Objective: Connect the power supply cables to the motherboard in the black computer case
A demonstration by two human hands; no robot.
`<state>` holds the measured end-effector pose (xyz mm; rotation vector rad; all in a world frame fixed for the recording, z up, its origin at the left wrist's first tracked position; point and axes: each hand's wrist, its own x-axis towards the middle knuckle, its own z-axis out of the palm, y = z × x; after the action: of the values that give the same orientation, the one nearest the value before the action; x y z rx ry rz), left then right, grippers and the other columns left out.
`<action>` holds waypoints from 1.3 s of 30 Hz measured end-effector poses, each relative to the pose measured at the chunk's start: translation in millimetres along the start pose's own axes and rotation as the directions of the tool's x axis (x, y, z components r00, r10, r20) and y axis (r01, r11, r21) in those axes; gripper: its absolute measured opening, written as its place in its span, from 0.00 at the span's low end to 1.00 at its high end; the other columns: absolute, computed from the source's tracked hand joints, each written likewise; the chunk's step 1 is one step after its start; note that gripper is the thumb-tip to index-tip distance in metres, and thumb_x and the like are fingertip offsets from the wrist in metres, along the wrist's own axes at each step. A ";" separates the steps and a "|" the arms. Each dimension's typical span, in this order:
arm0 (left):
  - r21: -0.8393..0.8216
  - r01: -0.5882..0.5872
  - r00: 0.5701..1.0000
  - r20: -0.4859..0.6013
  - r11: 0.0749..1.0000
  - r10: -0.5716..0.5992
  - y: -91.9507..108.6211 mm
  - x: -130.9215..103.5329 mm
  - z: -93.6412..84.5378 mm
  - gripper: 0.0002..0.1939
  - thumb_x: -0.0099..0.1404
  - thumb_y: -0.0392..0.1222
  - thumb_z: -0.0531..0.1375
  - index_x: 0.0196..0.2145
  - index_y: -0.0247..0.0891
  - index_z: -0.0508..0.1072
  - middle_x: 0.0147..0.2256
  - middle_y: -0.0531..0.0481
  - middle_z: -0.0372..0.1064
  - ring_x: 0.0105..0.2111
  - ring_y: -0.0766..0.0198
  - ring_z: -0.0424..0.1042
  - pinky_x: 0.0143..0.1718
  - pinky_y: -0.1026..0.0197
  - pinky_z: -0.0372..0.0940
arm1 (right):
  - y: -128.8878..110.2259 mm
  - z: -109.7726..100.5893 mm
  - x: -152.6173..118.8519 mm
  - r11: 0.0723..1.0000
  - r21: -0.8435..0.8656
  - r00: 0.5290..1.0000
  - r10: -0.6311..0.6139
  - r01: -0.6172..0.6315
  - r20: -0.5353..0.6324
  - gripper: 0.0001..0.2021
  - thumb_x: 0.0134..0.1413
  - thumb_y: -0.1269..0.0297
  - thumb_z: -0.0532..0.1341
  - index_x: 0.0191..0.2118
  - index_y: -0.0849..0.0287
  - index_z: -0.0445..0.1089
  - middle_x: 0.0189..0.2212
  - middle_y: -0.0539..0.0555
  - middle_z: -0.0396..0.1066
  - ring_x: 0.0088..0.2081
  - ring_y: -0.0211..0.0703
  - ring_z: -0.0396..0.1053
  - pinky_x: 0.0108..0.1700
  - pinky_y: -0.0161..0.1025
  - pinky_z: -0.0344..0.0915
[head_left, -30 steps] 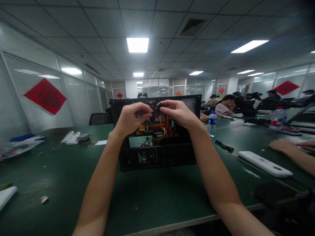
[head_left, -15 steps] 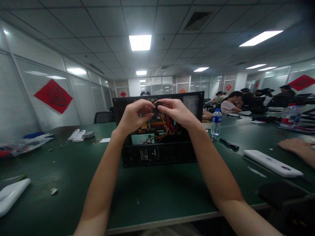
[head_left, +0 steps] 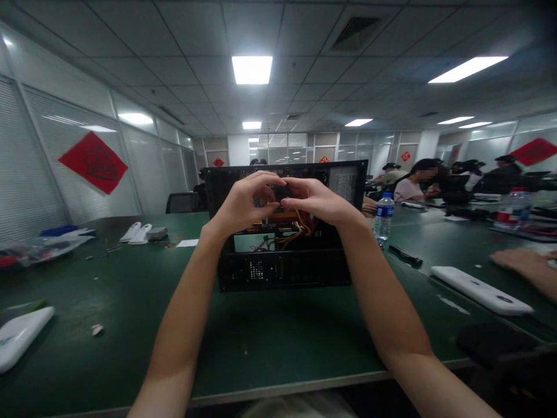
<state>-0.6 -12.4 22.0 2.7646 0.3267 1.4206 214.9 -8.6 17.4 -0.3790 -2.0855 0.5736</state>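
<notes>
A black computer case stands on the green table in front of me, its open side facing me. Inside it show a motherboard, a bundle of yellow and red cables and a pale opening below. My left hand and my right hand meet in the upper middle of the case. Their curled fingers close on opposite sides of a small black part, mostly hidden by the fingers; its exact kind is unclear. Loose cables hang beside and below my right hand.
Right of the case stand a water bottle and a long white device. Another person's hand rests at the right. Left lie white objects, a plastic bag and a white device. People sit farther back.
Both hands have shifted slightly to the right in view, together with the case. My fingers have come closer around the black part, covering more of it.
</notes>
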 end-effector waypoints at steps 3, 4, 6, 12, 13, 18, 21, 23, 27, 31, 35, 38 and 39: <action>0.023 -0.003 1.000 0.001 1.000 0.003 -0.1 0.5 0.6 0.18 0.61 0.34 0.62 0.50 0.37 0.73 0.52 0.43 0.69 0.38 0.65 0.76 0.43 0.59 0.75 | 3.1 -0.6 -0.6 0.999 0.040 0.999 0.025 -0.023 -0.032 0.24 0.50 0.58 0.70 0.53 0.60 0.75 0.49 0.56 0.75 0.51 0.47 0.71 0.55 0.45 0.69; 0.032 -0.005 1.000 0.003 0.999 0.005 -0.1 0.7 0.5 0.18 0.61 0.34 0.62 0.50 0.37 0.73 0.52 0.43 0.69 0.39 0.65 0.76 0.43 0.59 0.74 | 4.7 -0.2 -0.5 0.998 0.047 0.998 0.035 -0.033 -0.049 0.24 0.50 0.59 0.70 0.53 0.60 0.75 0.48 0.56 0.76 0.51 0.47 0.72 0.54 0.45 0.70; 0.050 -0.006 1.000 0.015 0.999 0.005 -0.2 0.9 -0.1 0.19 0.61 0.34 0.62 0.51 0.37 0.73 0.51 0.43 0.70 0.40 0.64 0.75 0.42 0.60 0.74 | 7.8 1.4 0.0 0.997 0.055 0.996 0.053 -0.049 -0.072 0.24 0.49 0.61 0.71 0.53 0.60 0.75 0.46 0.55 0.76 0.49 0.46 0.72 0.53 0.44 0.71; 0.032 0.015 0.994 0.105 0.999 -0.018 -4.0 -0.5 -5.0 0.27 0.58 0.35 0.66 0.56 0.38 0.71 0.56 0.41 0.68 0.42 0.62 0.74 0.42 0.60 0.73 | 15.5 9.0 2.9 0.994 0.074 0.995 0.089 -0.086 -0.038 0.20 0.49 0.61 0.71 0.48 0.63 0.76 0.42 0.55 0.76 0.44 0.45 0.74 0.47 0.43 0.73; 0.022 0.027 0.992 0.125 0.999 -0.030 -4.8 -1.1 -5.9 0.28 0.58 0.34 0.66 0.56 0.38 0.71 0.55 0.41 0.69 0.40 0.63 0.74 0.40 0.61 0.72 | 15.9 10.0 2.8 0.992 0.072 0.994 0.107 -0.105 -0.028 0.19 0.50 0.61 0.70 0.47 0.63 0.76 0.40 0.55 0.76 0.42 0.44 0.74 0.45 0.42 0.73; -0.036 0.100 0.975 0.201 0.994 -0.091 -5.6 -2.5 -8.8 0.28 0.57 0.37 0.68 0.56 0.36 0.72 0.50 0.42 0.73 0.31 0.68 0.71 0.31 0.64 0.68 | 8.9 11.0 -0.8 0.981 0.058 0.982 0.185 -0.186 0.026 0.17 0.53 0.60 0.68 0.47 0.63 0.76 0.39 0.55 0.77 0.38 0.42 0.75 0.42 0.41 0.74; -0.066 0.080 0.971 0.231 0.995 -0.063 -4.1 -1.6 -8.4 0.26 0.58 0.35 0.66 0.55 0.36 0.73 0.51 0.41 0.73 0.31 0.68 0.70 0.32 0.64 0.67 | 2.8 9.7 -3.8 0.976 0.036 0.977 0.214 -0.215 0.024 0.15 0.52 0.62 0.68 0.45 0.63 0.77 0.39 0.54 0.78 0.38 0.42 0.75 0.43 0.40 0.74; -0.081 0.051 0.971 0.237 0.995 -0.031 -3.4 -0.7 -7.2 0.25 0.58 0.33 0.65 0.55 0.37 0.73 0.53 0.41 0.71 0.31 0.69 0.69 0.32 0.64 0.67 | 1.0 8.9 -5.0 0.976 0.023 0.976 0.218 -0.218 0.004 0.13 0.52 0.63 0.68 0.43 0.63 0.77 0.38 0.53 0.78 0.37 0.41 0.74 0.43 0.39 0.73; -0.023 0.027 0.971 0.239 0.999 -0.021 -4.6 0.6 -3.4 0.27 0.56 0.30 0.63 0.55 0.36 0.72 0.51 0.42 0.72 0.31 0.70 0.68 0.33 0.65 0.66 | 3.7 8.4 -5.3 0.970 0.009 0.970 0.245 -0.245 -0.006 0.12 0.52 0.64 0.67 0.42 0.64 0.76 0.36 0.53 0.77 0.36 0.39 0.74 0.41 0.37 0.72; 0.039 0.046 0.968 0.245 0.998 -0.054 -10.4 1.1 1.1 0.27 0.57 0.32 0.63 0.55 0.35 0.71 0.47 0.44 0.73 0.30 0.70 0.68 0.32 0.66 0.65 | 11.4 8.9 -4.3 0.964 0.014 0.964 0.265 -0.266 0.009 0.11 0.53 0.65 0.66 0.42 0.64 0.76 0.35 0.53 0.77 0.36 0.39 0.73 0.40 0.37 0.72; 0.057 0.051 0.964 0.257 0.997 -0.064 -13.8 1.0 2.3 0.25 0.58 0.36 0.66 0.54 0.35 0.71 0.45 0.45 0.74 0.30 0.70 0.68 0.30 0.67 0.64 | 17.7 9.9 -4.7 0.963 -0.016 0.963 0.270 -0.270 0.001 0.09 0.54 0.67 0.65 0.41 0.64 0.75 0.35 0.53 0.77 0.36 0.40 0.74 0.40 0.37 0.73; 0.053 0.044 0.962 0.268 0.998 -0.057 -15.1 0.9 0.5 0.24 0.58 0.37 0.66 0.53 0.35 0.72 0.43 0.46 0.74 0.30 0.69 0.69 0.29 0.67 0.64 | 18.9 11.3 -4.5 0.967 -0.062 0.968 0.251 -0.249 0.031 0.12 0.52 0.67 0.67 0.42 0.64 0.75 0.37 0.54 0.77 0.37 0.42 0.74 0.41 0.38 0.74; 0.045 0.041 0.962 0.266 0.998 -0.051 -16.6 1.3 0.5 0.23 0.59 0.37 0.65 0.52 0.35 0.72 0.43 0.45 0.74 0.30 0.69 0.69 0.29 0.67 0.64 | 19.6 11.9 -3.6 0.969 -0.077 0.971 0.238 -0.236 0.029 0.13 0.51 0.67 0.67 0.43 0.64 0.75 0.38 0.55 0.77 0.39 0.43 0.74 0.42 0.39 0.74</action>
<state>-2.5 4.0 21.0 2.9095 0.4104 1.0223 207.7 3.2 -1.2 -0.6714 -2.1166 0.6496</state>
